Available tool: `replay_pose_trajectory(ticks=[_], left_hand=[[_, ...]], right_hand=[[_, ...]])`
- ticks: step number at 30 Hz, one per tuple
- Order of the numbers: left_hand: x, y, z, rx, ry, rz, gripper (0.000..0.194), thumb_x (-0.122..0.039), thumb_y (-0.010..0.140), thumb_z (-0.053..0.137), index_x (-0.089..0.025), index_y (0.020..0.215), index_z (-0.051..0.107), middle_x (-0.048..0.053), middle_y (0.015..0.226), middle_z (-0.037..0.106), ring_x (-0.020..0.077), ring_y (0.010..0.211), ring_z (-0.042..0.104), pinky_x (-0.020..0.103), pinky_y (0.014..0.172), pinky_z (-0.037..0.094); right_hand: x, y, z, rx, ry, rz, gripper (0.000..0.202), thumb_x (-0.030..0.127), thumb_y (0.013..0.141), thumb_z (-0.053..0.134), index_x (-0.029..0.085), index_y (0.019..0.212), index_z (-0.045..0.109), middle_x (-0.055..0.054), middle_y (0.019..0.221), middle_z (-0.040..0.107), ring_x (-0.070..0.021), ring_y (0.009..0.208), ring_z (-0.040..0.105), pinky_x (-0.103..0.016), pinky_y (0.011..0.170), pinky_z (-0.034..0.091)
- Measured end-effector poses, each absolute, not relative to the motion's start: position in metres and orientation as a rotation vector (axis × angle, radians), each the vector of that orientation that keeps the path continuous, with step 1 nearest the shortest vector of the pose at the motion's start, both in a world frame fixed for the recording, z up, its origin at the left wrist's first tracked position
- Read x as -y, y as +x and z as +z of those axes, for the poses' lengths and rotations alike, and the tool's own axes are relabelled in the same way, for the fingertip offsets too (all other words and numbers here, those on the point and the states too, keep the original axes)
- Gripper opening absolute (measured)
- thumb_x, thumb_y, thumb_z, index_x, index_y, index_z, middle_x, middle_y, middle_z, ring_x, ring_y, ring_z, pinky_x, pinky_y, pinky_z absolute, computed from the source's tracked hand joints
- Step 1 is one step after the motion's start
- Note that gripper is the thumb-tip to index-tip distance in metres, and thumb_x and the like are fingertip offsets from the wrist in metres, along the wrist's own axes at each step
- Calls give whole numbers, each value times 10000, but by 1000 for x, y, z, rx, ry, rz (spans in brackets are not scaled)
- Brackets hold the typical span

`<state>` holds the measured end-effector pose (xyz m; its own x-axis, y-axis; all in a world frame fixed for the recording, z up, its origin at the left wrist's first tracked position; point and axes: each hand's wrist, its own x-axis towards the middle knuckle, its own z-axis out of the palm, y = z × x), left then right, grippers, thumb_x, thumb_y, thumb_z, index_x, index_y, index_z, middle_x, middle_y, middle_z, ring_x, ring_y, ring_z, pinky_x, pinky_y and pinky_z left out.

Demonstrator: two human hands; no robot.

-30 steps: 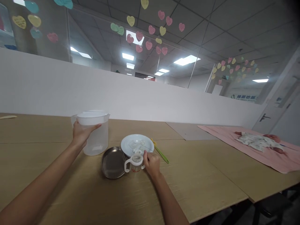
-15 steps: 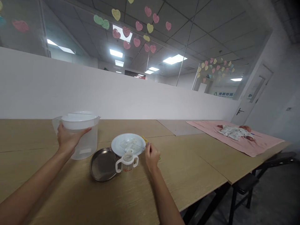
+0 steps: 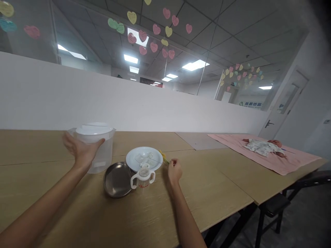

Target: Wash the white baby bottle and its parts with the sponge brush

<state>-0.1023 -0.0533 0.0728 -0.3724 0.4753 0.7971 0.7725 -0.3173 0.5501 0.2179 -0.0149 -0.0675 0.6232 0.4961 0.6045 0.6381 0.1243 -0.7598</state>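
My left hand [image 3: 84, 150] is at the handle side of a clear plastic pitcher [image 3: 103, 151] with a white lid, its fingers spread and thumb stretched across the front. Whether it touches the pitcher I cannot tell. My right hand [image 3: 175, 169] has curled fingers beside a white bowl [image 3: 131, 160]; what they hold, if anything, is hidden. Between that hand and the bowl shows a thin yellow and green item [image 3: 163, 157]. Clear pieces and a thin rod lie in the bowl. In front stands a small two-handled baby bottle [image 3: 144, 177], its mouth uncovered.
A metal tray [image 3: 117, 181] lies left of the bottle on the wooden table [image 3: 207, 186]. Farther right, a baby doll [image 3: 262, 147] lies on a pink cloth [image 3: 292, 162]. A white wall [image 3: 144, 110] backs the table; a black stool [image 3: 274, 206] stands at right.
My left hand's fingers have spread away from the pitcher's side. My right hand has shifted slightly right, away from the bowl. The whole view has moved a little.
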Motion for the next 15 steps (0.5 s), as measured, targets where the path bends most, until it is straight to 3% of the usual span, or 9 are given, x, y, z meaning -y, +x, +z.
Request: replay_pose_trajectory(ticks=[2, 4, 6, 8, 11, 15], left_hand=[[80, -82, 97, 1501, -1503, -1914, 1009, -366, 695, 686, -167, 1384, -24, 207, 1466, 67, 308, 1373, 106, 548, 1092, 185], [101, -59, 116, 1213, -1615, -1971, 752, -313, 775, 604, -206, 1372, 160, 115, 1413, 303, 220, 1308, 319, 427, 1082, 294], [107, -37, 123, 1083, -1780, -1885, 395, -287, 823, 533, -195, 1200, 456, 56, 1218, 528, 179, 1158, 489, 360, 1023, 378], [95, -17, 116, 1060, -2044, -1698, 217, -281, 850, 475, -197, 1022, 579, 23, 1032, 629, 158, 1022, 569, 331, 967, 420], [55, 11, 87, 1179, -2301, -1434, 279, -290, 878, 385, -174, 988, 614, 72, 1176, 581, 186, 1099, 531, 355, 959, 418], [6, 37, 43, 1450, -2496, -717, 357, -261, 906, 306, -176, 1022, 633, 87, 1133, 623, 195, 1089, 535, 381, 967, 387]], right_hand=[[11, 219, -71, 1035, -1615, -162, 198, 197, 774, 415, 158, 810, 605, -111, 734, 646, -225, 665, 562, -280, 563, 295], [10, 217, -73, 1089, -1719, -201, 202, 163, 759, 434, 147, 843, 617, -136, 800, 650, -243, 735, 572, -294, 606, 302], [11, 214, -74, 1150, -1806, -210, 205, 150, 764, 442, 147, 844, 631, -141, 826, 649, -250, 759, 572, -303, 631, 303], [13, 213, -76, 1223, -1859, -206, 206, 141, 778, 439, 148, 819, 642, -140, 828, 645, -247, 765, 570, -306, 646, 308], [12, 212, -80, 1332, -1860, -225, 220, 110, 781, 432, 143, 794, 649, -143, 842, 633, -234, 806, 566, -295, 665, 327], [5, 212, -86, 1404, -1885, -154, 222, 80, 761, 442, 134, 812, 652, -142, 889, 615, -217, 846, 568, -270, 669, 364]])
